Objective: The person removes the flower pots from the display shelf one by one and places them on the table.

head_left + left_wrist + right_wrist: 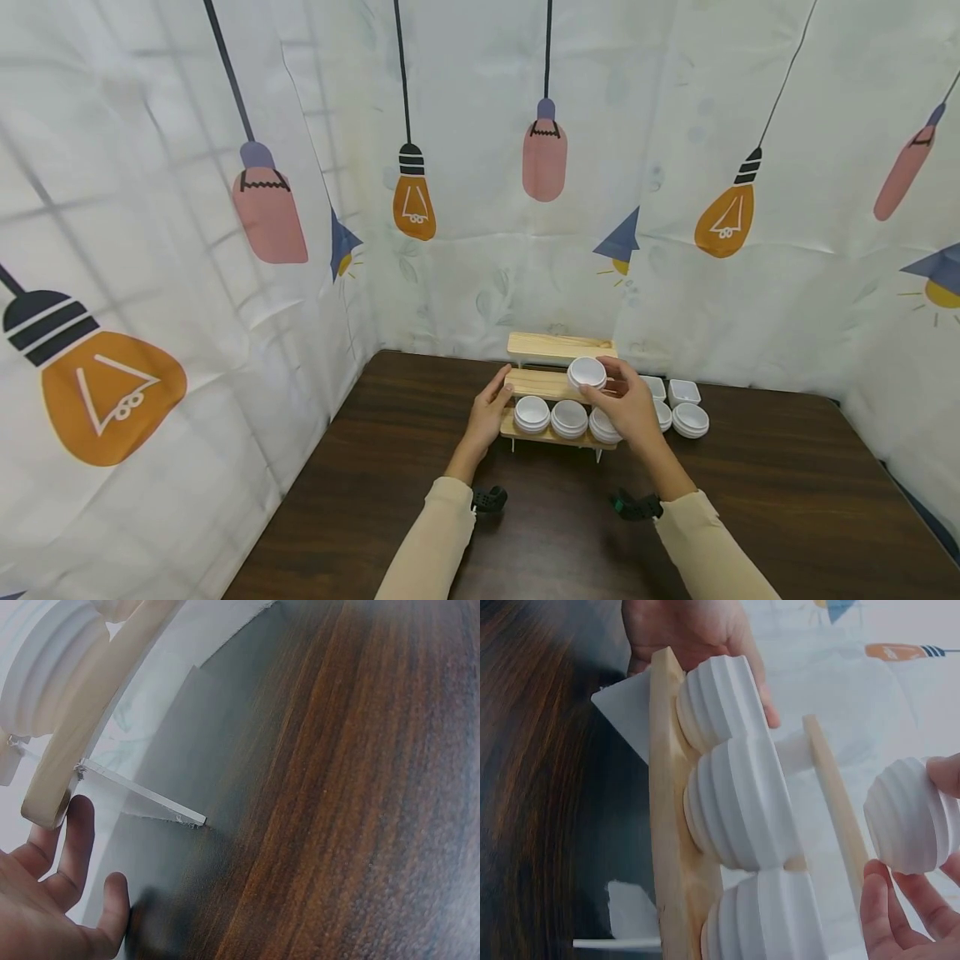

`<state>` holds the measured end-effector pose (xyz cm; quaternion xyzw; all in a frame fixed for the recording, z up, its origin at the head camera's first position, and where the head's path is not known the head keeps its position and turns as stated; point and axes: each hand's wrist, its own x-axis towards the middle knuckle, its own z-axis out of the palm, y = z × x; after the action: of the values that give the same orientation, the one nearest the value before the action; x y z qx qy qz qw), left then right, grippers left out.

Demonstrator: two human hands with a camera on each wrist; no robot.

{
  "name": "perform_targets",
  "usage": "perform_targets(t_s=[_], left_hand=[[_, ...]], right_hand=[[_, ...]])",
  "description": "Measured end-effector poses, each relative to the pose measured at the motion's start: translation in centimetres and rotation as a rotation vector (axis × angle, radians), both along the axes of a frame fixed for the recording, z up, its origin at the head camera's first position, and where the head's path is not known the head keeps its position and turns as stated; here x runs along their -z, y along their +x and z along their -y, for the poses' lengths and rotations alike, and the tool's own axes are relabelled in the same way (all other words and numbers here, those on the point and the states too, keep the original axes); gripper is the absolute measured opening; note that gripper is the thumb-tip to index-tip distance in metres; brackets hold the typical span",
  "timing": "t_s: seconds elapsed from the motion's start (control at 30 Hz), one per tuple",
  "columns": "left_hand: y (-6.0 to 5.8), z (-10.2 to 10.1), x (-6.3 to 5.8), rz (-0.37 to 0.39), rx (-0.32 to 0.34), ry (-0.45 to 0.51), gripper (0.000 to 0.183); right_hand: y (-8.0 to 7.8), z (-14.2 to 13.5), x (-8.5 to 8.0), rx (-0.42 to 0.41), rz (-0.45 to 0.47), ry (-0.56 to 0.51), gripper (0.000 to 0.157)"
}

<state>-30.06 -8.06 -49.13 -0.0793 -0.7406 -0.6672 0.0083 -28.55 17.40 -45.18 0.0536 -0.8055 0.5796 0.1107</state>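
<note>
My right hand (626,402) holds a small white ribbed bowl (587,372) by its side, over the middle tier of a wooden three-tier stand (536,383). In the right wrist view, the thumb and fingers grip this bowl (907,817) close to the middle board. My left hand (486,414) is at the stand's left end, its fingers extended. Seen from the left wrist, a fingertip of that hand (45,900) is right at the end of the lowest board (56,780). Three matching bowls (532,414) sit in a row on the bottom tier, the rightmost partly hidden by my right hand.
Right of the stand, more round white bowls (690,420) and square white dishes (683,392) stand on the dark wooden table (420,433). Thin white legs (142,790) carry the stand. A printed curtain (465,283) hangs behind the table.
</note>
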Motion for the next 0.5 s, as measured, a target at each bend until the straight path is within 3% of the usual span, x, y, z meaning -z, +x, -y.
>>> perform_targets(t_s=[0.13, 0.37, 0.5], left_hand=[[-0.3, 0.0, 0.2, 0.002, 0.000, -0.009, 0.049], [-2.3, -0.3, 3.1, 0.006, -0.021, 0.009, 0.051], [-2.7, -0.4, 3.8, -0.006, -0.037, 0.015, 0.050]], right_hand=[[0.4, -0.8, 0.2, 0.008, -0.004, -0.010, 0.058], [1.3, -2.0, 0.3, 0.036, -0.027, -0.041, 0.057], [1.8, -2.5, 0.4, 0.062, -0.032, -0.061, 0.055]])
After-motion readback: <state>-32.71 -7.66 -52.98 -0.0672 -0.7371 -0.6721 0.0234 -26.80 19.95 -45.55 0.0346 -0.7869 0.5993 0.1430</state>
